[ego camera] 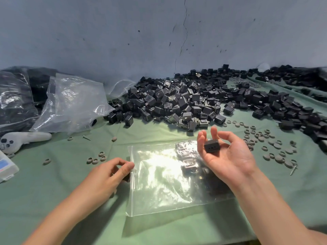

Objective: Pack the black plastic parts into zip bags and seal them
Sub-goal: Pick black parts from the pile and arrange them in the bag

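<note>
I am in the filling step: one more black part (211,146) is on its way into the zip bag (159,183), and nothing is sealed yet. My right hand (230,158) is turned palm up above the bag's far right corner, its fingers (201,140) and thumb curled loosely round the part, cradling it. My left hand (109,172) rests on the table (53,191) at the bag's left edge, where thumb and forefinger seem to pinch the strip of the mouth.

The bag lies flat in front of me, its long axis running left to right. I take the mouth to be on the left and the closed end on the right, where a few parts (188,163) already lie inside. The part in my hand is a small block. Its face with three little holes points back toward me, and its longer side lies roughly across my fingers, left to right.

Next, I judge, my left hand must lift the mouth open while my right hand carries the part over to that side and slides it in. The loose pile (177,101) waits behind the bag.
</note>
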Motion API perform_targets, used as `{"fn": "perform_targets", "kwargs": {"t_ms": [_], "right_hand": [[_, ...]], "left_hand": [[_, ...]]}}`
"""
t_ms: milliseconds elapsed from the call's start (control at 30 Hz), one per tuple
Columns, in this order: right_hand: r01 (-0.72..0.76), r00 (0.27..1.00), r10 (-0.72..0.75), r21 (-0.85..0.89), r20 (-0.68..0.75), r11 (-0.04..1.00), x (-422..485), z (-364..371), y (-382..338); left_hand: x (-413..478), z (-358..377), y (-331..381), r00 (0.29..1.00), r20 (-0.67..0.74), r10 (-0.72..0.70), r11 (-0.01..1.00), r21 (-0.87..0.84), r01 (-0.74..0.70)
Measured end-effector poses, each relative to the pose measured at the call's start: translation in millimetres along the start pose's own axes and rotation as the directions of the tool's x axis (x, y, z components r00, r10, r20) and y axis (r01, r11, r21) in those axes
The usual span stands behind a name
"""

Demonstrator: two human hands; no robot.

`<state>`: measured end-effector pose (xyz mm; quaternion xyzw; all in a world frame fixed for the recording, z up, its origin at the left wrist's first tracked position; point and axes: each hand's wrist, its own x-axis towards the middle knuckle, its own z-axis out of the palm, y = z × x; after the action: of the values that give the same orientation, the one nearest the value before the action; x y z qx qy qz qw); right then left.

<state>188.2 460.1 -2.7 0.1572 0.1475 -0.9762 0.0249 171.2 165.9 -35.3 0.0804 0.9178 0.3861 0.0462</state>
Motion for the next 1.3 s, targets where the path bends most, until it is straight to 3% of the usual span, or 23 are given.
{"fn": "perform_targets", "kwargs": {"t_ms": [100,200,367,633,767,867,967,1200,1300], "right_hand": [[-0.001,1.0,0.001,0.004,-0.023,1.0,1,-2,1],[0.012,0.999,-0.012,0.006,-0.041,1.0,2,-3,-1],[0.035,0.998,-0.038,-0.05,-0.056,0.998,7,3,-3],[0.089,0.996,-0.091,-0.203,0.0,0.975,13,17,-23],[0.12,0.991,-0.129,-0.22,-0.024,0.968,20,9,-34],[0.133,0.987,-0.148,-0.2,-0.061,0.971,25,0,-36],[0.156,0.983,-0.171,-0.185,-0.063,0.97,25,-6,-42],[0.199,0.974,-0.213,-0.163,-0.073,0.966,28,-4,-50],[0.21,0.969,-0.227,-0.157,-0.099,0.965,31,-5,-49]], "left_hand": [[0,1,-3,0.989,0.1,0.112,0.99,0.071,-0.119],[0,-5,-14,0.963,0.236,0.128,0.985,0.086,-0.151],[1,-8,-25,0.955,0.213,0.205,0.953,0.178,-0.244],[12,15,-12,0.84,0.268,0.472,0.813,0.236,-0.532],[22,30,1,0.825,0.215,0.523,0.781,0.266,-0.565],[24,40,9,0.846,0.132,0.517,0.814,0.23,-0.534],[16,31,-7,0.822,0.221,0.525,0.802,0.196,-0.564],[14,27,-8,0.874,0.112,0.472,0.861,0.152,-0.485],[14,24,-8,0.863,0.239,0.445,0.848,0.196,-0.491]]}}
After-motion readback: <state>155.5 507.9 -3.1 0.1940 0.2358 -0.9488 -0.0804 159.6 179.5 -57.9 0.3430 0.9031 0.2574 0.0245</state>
